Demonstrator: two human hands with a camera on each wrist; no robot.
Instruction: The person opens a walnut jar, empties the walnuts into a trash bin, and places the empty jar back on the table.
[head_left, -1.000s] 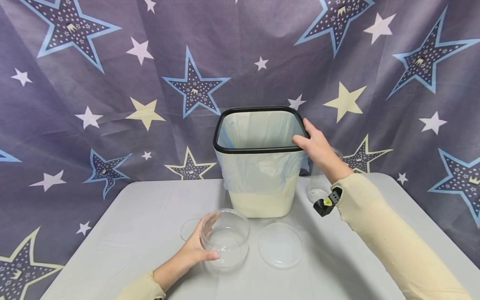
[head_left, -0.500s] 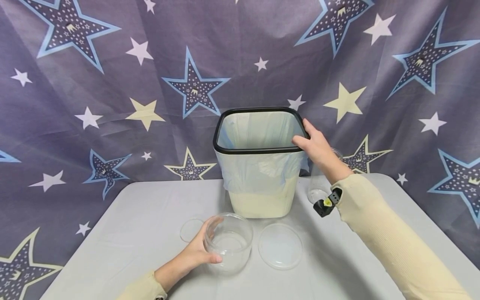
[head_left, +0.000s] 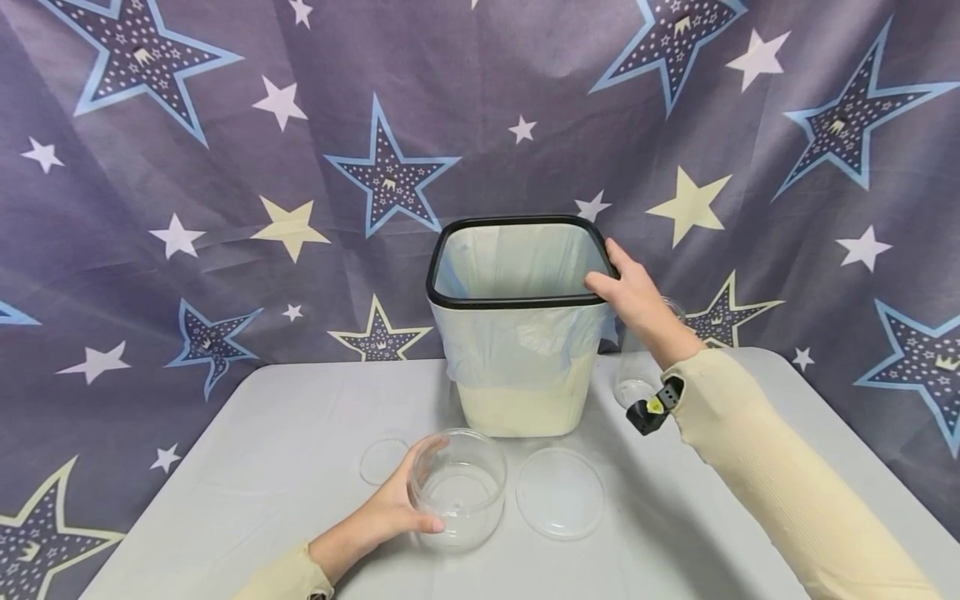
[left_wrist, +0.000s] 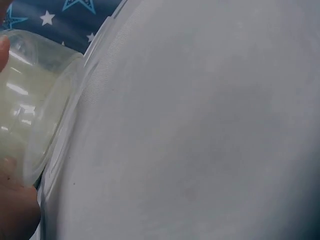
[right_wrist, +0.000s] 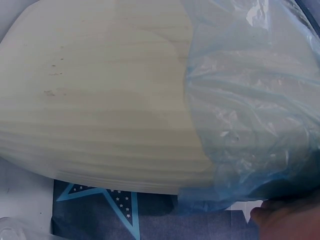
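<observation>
My left hand (head_left: 393, 504) holds a clear round plastic container (head_left: 468, 517) by its left side, thumb in front and fingers behind. The container stands upright and has no lid on it. In the left wrist view, part of this container (left_wrist: 30, 95) shows at the left edge. My right hand (head_left: 637, 296) grips the black rim of a cream trash can (head_left: 525, 412) at its right side. A thin, pale blue trash bag (head_left: 517, 342) lines the can and folds down over its outside; the right wrist view shows the bag (right_wrist: 250, 110) close up.
A clear round lid (head_left: 560, 493) lies right of the container. Behind the left hand is a smaller clear disc (head_left: 381, 461). A tall clear container (head_left: 636, 375) stands right of the can, partly hidden by the right arm. A starry cloth (head_left: 480, 108) hangs behind the grey table (head_left: 300, 433).
My left hand and the clear container have shifted slightly to the right and nearer the front edge. The right hand and the trash can have stayed in place.
</observation>
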